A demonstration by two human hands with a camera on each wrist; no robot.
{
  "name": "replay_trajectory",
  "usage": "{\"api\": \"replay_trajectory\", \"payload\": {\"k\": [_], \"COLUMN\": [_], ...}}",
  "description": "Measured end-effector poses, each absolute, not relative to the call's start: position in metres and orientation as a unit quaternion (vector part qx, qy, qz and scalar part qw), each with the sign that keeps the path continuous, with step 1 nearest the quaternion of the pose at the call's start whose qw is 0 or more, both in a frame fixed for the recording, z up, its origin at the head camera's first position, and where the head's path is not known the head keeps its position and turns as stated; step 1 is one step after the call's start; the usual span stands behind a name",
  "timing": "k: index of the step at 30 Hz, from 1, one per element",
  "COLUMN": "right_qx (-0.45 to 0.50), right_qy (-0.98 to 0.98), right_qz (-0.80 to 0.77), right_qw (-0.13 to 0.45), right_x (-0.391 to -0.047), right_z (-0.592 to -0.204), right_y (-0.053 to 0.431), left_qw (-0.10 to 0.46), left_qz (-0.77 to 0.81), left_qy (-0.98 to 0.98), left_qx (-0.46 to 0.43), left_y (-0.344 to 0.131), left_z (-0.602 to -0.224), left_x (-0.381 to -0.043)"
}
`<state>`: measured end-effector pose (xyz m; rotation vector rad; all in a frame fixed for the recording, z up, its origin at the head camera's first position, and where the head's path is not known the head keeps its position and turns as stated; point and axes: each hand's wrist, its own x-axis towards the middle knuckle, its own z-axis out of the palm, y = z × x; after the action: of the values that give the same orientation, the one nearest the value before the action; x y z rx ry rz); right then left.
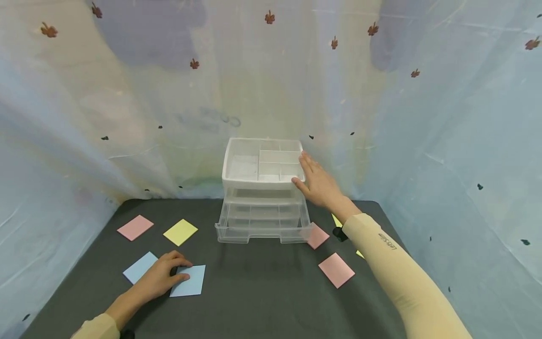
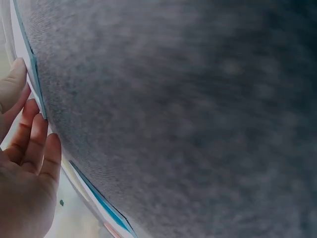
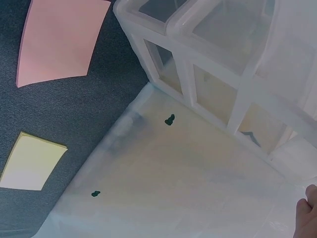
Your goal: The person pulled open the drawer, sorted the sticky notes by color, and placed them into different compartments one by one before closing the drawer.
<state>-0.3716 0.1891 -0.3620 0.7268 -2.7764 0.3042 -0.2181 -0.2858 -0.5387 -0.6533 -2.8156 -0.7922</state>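
A blue sticky note pad (image 1: pixel 192 282) lies on the dark table under my left hand (image 1: pixel 163 275), whose thumb rests on its face with the other fingers gently bent about its upper left corner. In the left wrist view, the thumb and fingertips touch along the pad's edge (image 2: pixel 33 67). Against the right side of a white-topped drawer unit (image 1: pixel 264 183) rests my right hand (image 1: pixel 319 186), fingers straight along the rim and thumb near the front corner. A clear lower drawer (image 1: pixel 264 233) of that unit stands pulled out. In the right wrist view, only part of that hand (image 3: pixel 307 213) shows.
At the left lie another blue pad (image 1: pixel 141 266), a pink pad (image 1: pixel 135 227) and a yellow pad (image 1: pixel 180 232). Two pink pads (image 1: pixel 336 270) sit at the right, near yellow ones (image 3: pixel 32 161) partly behind the right arm. A patterned curtain (image 1: pixel 169 94) hangs behind the table.
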Motion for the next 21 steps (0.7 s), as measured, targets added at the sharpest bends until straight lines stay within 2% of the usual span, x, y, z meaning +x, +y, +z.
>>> {"api": "replay_trajectory", "payload": {"k": [15,21], "right_qx": [0.244,0.246], "right_qy": [-0.954,-0.954], "right_qz": [0.113,0.114], "right_qw": [0.13,0.13], "right_x": [-0.3702,-0.37], "right_z": [-0.3609,-0.361], "right_y": [0.1894,0.1893], "left_qw": [-0.008,-0.008], "left_qz": [-0.299,-0.297], "left_qy": [-0.938,-0.938], "left_qx": [-0.177,-0.176], "left_y": [-0.2803,-0.2792], "left_z": [-0.5309,-0.53], "left_x": [-0.2235,-0.2228]}}
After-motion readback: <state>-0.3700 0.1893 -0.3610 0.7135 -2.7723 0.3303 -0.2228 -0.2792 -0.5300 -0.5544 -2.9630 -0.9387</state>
